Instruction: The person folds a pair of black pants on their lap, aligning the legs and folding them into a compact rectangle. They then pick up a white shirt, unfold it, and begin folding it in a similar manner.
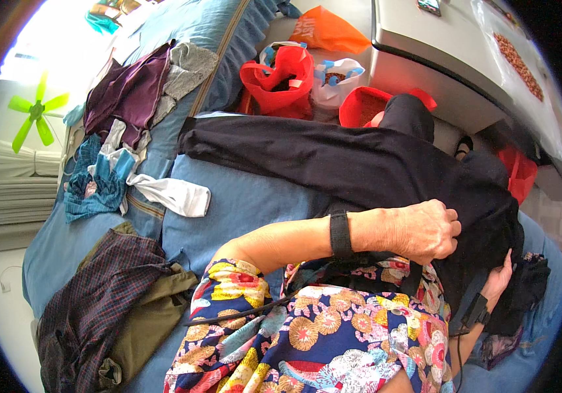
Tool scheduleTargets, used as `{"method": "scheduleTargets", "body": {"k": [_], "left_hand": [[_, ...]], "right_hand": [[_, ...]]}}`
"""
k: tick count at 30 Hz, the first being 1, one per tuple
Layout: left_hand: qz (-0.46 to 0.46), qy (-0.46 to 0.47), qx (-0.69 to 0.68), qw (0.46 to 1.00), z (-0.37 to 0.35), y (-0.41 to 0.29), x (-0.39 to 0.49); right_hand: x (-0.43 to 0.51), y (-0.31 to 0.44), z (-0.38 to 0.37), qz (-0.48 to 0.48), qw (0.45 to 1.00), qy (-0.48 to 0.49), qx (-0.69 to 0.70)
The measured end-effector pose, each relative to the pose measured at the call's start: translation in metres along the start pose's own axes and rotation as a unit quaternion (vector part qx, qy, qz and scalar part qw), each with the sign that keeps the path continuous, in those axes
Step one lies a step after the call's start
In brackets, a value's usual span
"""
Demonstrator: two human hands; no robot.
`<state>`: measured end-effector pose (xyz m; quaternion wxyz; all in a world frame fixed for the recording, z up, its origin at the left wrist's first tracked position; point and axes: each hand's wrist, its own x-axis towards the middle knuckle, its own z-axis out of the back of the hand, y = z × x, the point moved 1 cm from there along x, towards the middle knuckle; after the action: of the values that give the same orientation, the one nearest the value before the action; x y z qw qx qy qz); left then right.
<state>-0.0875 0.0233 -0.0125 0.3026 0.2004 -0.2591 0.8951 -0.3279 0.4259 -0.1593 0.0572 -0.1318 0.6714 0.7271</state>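
A long black garment, probably trousers, stretches across the bed in front of me. One narrow leg or sleeve reaches left, and the wider part bunches at the right. My left hand is curled into a fist against the wider part, its thumb and the gripped cloth hidden from this side. Lower right, my right hand holds the garment's edge, its fingers partly covered by the cloth. Both wrists wear black straps.
Purple and grey clothes, a white cloth and plaid clothing lie left on the blue bedspread. Dark clothes lie right. Beyond stand red bags, a white bag and a white cabinet.
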Motion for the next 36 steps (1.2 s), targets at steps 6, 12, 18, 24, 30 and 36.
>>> {"method": "scheduleTargets", "body": {"k": [6,12,18,24,30,36], "left_hand": [[0.049,-0.036,-0.007,0.998,0.013,0.003,-0.012],[0.282,-0.173,0.163,0.929,0.064,0.016,-0.088],[0.656,-0.218,0.415,0.592,0.14,0.026,-0.231],[0.799,-0.176,0.421,0.391,0.171,0.019,-0.323],[0.799,-0.213,0.369,0.425,0.167,0.032,-0.363],[0.791,-0.342,0.285,0.421,0.163,0.04,-0.395]], "right_hand": [[-0.009,-0.002,0.009,0.208,0.904,0.017,-0.372],[-0.007,-0.007,0.015,0.209,0.88,-0.002,-0.427],[-0.014,0.003,0.005,0.125,0.921,0.024,-0.369],[-0.019,0.011,-0.006,0.11,0.95,0.026,-0.292],[-0.016,0.008,-0.003,0.188,0.947,0.044,-0.257],[-0.024,0.019,-0.005,0.156,0.924,0.041,-0.347]]}}
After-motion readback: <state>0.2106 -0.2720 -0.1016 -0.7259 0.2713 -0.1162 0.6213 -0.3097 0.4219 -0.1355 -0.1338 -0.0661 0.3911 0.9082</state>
